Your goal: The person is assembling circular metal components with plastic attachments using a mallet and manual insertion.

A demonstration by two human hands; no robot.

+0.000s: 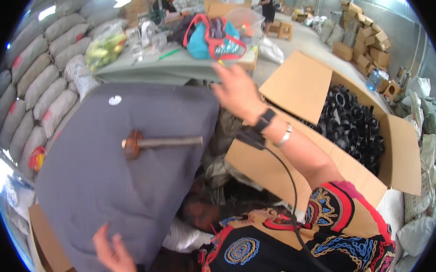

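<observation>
Stacked high along the far left: grey sacks (32, 81). Spread wide across the left and middle, from near to far: a dark grey cloth (108, 201), mostly flat, its right edge drooping. Judged as laid out already, though not smoothed at that right side.

Stood open on the right: a large cardboard box (299, 85), flaps folded out, filled well up with black rings (355, 124). Judged as barely drawn from, if at all.

Beyond the cloth, at the far middle: a green table (175, 69), cluttered, with a teal and red bag (213, 40) on it.

Lay on the cloth, left of centre, head to the left and handle pointing right: a hammer (154, 143), apart from both hands, so judged not in use at this moment.

Raised far out toward the table's near edge: the right hand (235, 93), back toward the camera, fingers blurred. Could not tell whether closed on anything.

Rested at the cloth's near edge: the left hand (115, 257), fingers loosely spread, clasping nothing.

Smallest, on the far part of the cloth: a white disc (115, 100).
</observation>
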